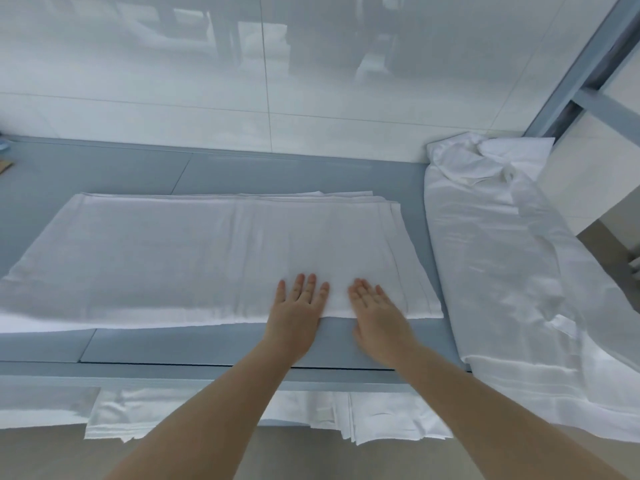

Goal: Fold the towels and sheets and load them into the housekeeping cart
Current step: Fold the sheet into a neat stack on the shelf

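Where the grey tabletop (138, 344) meets its near edge, both hands lie flat on a folded white sheet (207, 251) that spreads wide across the middle of the surface. The left hand (296, 313) rests palm down with its fingers straight and slightly fanned, its fingertips on the cloth and its heel over the sheet's near edge. The right hand (375, 315) lies just beside it, also palm down with straight fingers pressed on the sheet near its right end; it looks a little blurred. Neither hand grips anything. The sheet's layered edges show stacked along its far and right sides.

To the right, apart from the folded sheet, a crumpled white sheet (502, 254) runs from the far right corner of the tabletop to the near edge and drapes over it. More white linen (225, 414) hangs or lies below the tabletop's near edge, beneath the forearms. A glossy white tiled wall (311, 81) stands behind the tabletop, and a grey metal frame (588, 64) rises at the far right.
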Demonstrator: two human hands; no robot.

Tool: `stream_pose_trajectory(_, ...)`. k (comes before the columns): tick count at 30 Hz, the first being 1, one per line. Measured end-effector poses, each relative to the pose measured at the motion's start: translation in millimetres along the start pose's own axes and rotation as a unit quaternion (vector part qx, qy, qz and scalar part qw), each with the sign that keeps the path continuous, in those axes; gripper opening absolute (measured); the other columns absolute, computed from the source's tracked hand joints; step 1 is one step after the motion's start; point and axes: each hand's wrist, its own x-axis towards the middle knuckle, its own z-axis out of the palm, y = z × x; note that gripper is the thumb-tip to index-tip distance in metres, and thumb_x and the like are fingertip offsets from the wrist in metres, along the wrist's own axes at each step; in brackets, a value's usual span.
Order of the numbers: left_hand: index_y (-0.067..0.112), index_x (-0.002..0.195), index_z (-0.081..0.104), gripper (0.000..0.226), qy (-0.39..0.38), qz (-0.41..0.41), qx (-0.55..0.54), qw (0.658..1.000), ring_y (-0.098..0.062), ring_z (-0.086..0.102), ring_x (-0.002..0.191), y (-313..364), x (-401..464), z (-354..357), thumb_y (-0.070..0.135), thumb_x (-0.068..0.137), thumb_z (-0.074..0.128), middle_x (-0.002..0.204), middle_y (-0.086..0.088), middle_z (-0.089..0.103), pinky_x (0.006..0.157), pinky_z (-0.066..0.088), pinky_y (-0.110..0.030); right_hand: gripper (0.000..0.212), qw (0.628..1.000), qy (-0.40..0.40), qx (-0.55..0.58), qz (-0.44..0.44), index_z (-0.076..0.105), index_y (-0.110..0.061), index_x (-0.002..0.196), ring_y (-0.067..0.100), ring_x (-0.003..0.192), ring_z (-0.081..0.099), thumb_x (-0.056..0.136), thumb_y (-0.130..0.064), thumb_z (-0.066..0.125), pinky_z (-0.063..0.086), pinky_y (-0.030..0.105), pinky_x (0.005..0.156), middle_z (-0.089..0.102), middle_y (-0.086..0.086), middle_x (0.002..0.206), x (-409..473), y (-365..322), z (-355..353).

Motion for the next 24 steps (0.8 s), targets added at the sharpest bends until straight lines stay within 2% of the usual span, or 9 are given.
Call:
stream_pose_trajectory(6,0.015,0.154,0.004,0.054,0.031,-0.011,0.018,0.999,-0.020,0.001,0.149,-39.6,-22.1,-6.6,0.020,0.104,0.024,0.162,-0.004,0.002,0.119,0.000,-0.039,0.054,0.999,0.037,-0.006,0.007,0.012,0.000,0.150,0.025,0.148,0.010,0.099,-0.005,0.026,-0.002,0.037,0.120,0.013,0.016,0.159,37.3,-64.8,17.0)
stream_pose_trajectory(10,0.014,0.154,0.003,0.059,0.029,-0.070,0.048,0.996,-0.017,0.003,0.149,-120.0,-60.4,-8.8,0.008,0.100,0.027,0.162,-0.003,0.003,0.119,0.002,-0.033,0.058,0.998,0.048,-0.034,-0.006,0.014,0.003,0.149,0.028,0.147,0.015,0.094,0.003,0.031,0.002,0.038,0.119,0.017,0.019,0.157,33.9,-61.3,16.5)
stream_pose_trajectory(14,0.013,0.154,0.003,0.060,0.012,-0.085,0.056,0.995,-0.016,0.003,0.149,-178.5,-81.9,-12.0,0.007,0.099,0.027,0.162,-0.003,0.004,0.119,0.002,-0.031,0.059,0.997,0.035,-0.055,0.045,0.012,-0.001,0.150,0.023,0.147,0.012,0.095,-0.002,0.032,0.000,0.038,0.120,0.016,0.014,0.159,35.9,-83.3,15.3)
stream_pose_trajectory(16,0.011,0.154,0.005,0.058,0.006,-0.069,0.047,0.997,-0.018,0.004,0.149,-184.2,-78.6,-11.2,0.008,0.100,0.027,0.162,-0.005,0.006,0.119,0.002,-0.033,0.059,0.997,0.054,-0.055,0.026,0.032,0.000,0.145,0.023,0.142,0.030,0.090,-0.010,0.050,0.014,0.040,0.119,0.035,0.014,0.151,45.4,-118.9,15.0)
stream_pose_trajectory(18,0.009,0.153,0.007,0.057,0.009,-0.048,0.039,0.998,-0.020,0.005,0.149,-185.1,-76.7,-8.3,0.013,0.101,0.027,0.162,-0.008,0.008,0.119,0.001,-0.035,0.059,0.996,0.084,-0.026,-0.020,0.062,-0.001,0.124,0.021,0.121,0.057,0.069,-0.016,0.077,0.042,0.040,0.106,0.063,0.013,0.126,65.3,-170.2,14.0)
stream_pose_trajectory(19,0.008,0.153,0.008,0.056,0.016,-0.033,0.038,0.999,-0.021,0.005,0.149,-186.0,-77.1,-7.4,0.015,0.101,0.027,0.162,-0.008,0.009,0.118,0.000,-0.036,0.058,0.993,0.110,-0.018,-0.032,0.065,-0.001,0.119,0.021,0.116,0.061,0.065,-0.017,0.080,0.046,0.040,0.102,0.066,0.013,0.121,76.7,-196.4,13.3)
stream_pose_trajectory(22,0.008,0.153,0.011,0.054,0.035,0.001,0.030,0.999,-0.021,0.006,0.149,-201.3,-86.5,-3.9,0.017,0.103,0.025,0.161,-0.009,0.011,0.119,0.001,-0.037,0.051,0.998,0.044,-0.038,-0.020,0.034,0.004,0.143,0.028,0.140,0.033,0.095,-0.007,0.043,0.017,0.040,0.119,0.036,0.020,0.149,104.2,-243.9,10.2)
stream_pose_trajectory(23,0.007,0.153,0.010,0.053,0.034,0.007,0.038,0.999,-0.022,0.005,0.149,-213.2,-91.8,-2.1,0.015,0.102,0.024,0.161,-0.009,0.010,0.119,0.001,-0.037,0.049,0.998,0.047,-0.046,-0.015,0.034,0.007,0.142,0.030,0.140,0.034,0.094,-0.003,0.037,0.019,0.040,0.118,0.035,0.023,0.148,107.2,-249.1,9.9)
stream_pose_trajectory(24,0.005,0.153,0.010,0.054,0.031,0.003,0.037,0.999,-0.022,0.006,0.149,-229.1,-100.3,-1.2,0.011,0.101,0.024,0.161,-0.010,0.009,0.119,0.002,-0.037,0.047,0.997,0.051,-0.054,-0.007,0.045,0.011,0.133,0.032,0.131,0.046,0.087,0.001,0.044,0.032,0.041,0.113,0.046,0.026,0.139,107.5,-250.4,9.4)
